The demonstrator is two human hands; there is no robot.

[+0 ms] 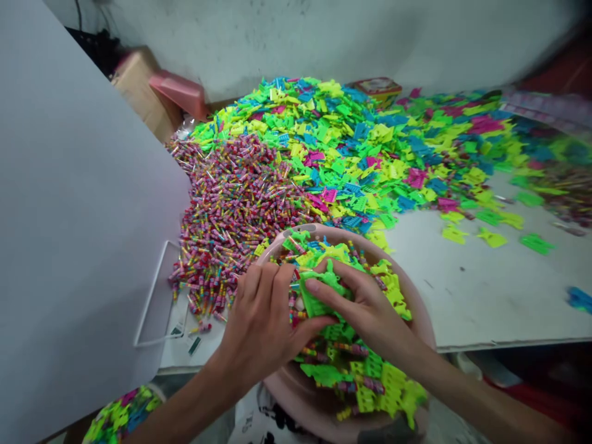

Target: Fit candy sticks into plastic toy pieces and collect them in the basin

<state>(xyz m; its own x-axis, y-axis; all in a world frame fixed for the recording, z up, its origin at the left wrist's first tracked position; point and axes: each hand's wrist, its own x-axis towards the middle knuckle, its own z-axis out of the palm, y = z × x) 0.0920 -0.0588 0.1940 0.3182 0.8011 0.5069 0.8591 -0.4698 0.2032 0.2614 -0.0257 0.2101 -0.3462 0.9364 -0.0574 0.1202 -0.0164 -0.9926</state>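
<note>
Head view, and from here the person's left hand (263,324) and right hand (365,302) are both down in a pink plastic basin (419,327) at the near edge of a white bench (490,290). The basin is heaped with flat plastic pieces and striped sticks (351,385). The right grip is clamped on a bright green plastic piece (319,299), holding it from both sides, while the left grip curls close against that same piece; whether it has hold, I cannot tell. Beyond the basin, a big mound of striped sticks (235,209) runs into a wider spread of green, yellow, blue and pink plastic pieces (333,142) across the bench. A cardboard box (139,92) and a tin (377,89) sit near the wall (300,37), and a white board (78,185) blocks the left side
</note>
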